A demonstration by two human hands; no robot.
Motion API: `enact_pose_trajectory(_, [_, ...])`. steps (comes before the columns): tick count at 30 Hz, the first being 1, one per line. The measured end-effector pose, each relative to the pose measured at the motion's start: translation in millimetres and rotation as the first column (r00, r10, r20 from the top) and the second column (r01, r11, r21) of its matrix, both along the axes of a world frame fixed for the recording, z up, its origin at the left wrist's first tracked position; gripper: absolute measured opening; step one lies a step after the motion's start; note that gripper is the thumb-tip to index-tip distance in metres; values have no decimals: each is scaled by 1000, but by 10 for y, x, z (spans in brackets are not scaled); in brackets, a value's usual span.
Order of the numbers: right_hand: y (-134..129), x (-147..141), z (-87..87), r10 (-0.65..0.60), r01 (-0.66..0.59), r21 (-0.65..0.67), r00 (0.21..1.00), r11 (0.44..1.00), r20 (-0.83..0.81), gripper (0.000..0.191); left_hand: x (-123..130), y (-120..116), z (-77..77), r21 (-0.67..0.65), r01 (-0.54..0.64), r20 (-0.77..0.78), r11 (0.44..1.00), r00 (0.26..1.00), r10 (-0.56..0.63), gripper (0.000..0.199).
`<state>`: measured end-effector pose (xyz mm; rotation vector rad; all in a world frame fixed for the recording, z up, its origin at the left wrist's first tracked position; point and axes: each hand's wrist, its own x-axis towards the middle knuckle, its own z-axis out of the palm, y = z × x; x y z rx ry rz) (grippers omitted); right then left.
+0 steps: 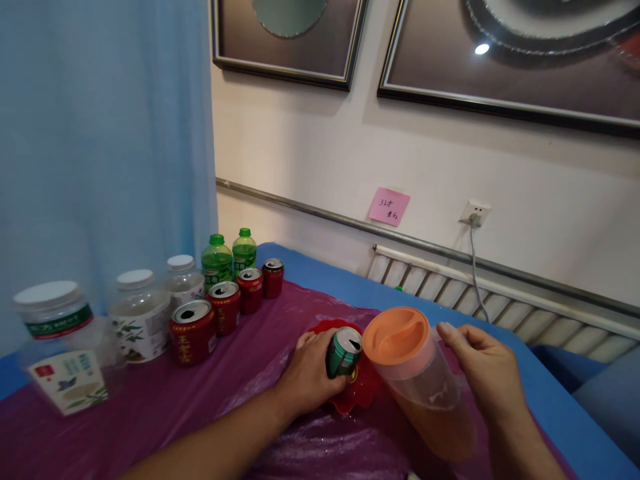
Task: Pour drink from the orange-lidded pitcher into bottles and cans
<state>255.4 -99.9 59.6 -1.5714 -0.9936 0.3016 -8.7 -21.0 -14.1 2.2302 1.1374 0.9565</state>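
My left hand (313, 373) is wrapped round a green drink can (345, 352), its opened silver top facing up. The can is over a red scalloped plate (350, 401); whether its base touches the plate is hidden by my fingers. On the other side, my right hand (487, 367) grips the handle of a clear pitcher (430, 400), though the handle itself is mostly out of sight. The pitcher leans left, its orange lid (397, 335) close beside the can's top. Brownish liquid fills its lower part. I cannot make out a stream between pitcher and can.
Opened red cans (193, 333) stand in a row at left. Behind them are white-lidded clear jars (140, 317) and two green bottles (217, 260). A purple plastic sheet (210, 400) covers the blue-topped table. A radiator (440, 283) and wall lie beyond; a blue curtain (105, 147) hangs left.
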Motion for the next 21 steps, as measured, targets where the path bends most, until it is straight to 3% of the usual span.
enact_pose_trajectory(21, [-8, -49, 21, -2, 3, -12, 1000, 1000, 28, 53, -26, 17, -79, -53, 20, -69, 998, 997, -24, 61])
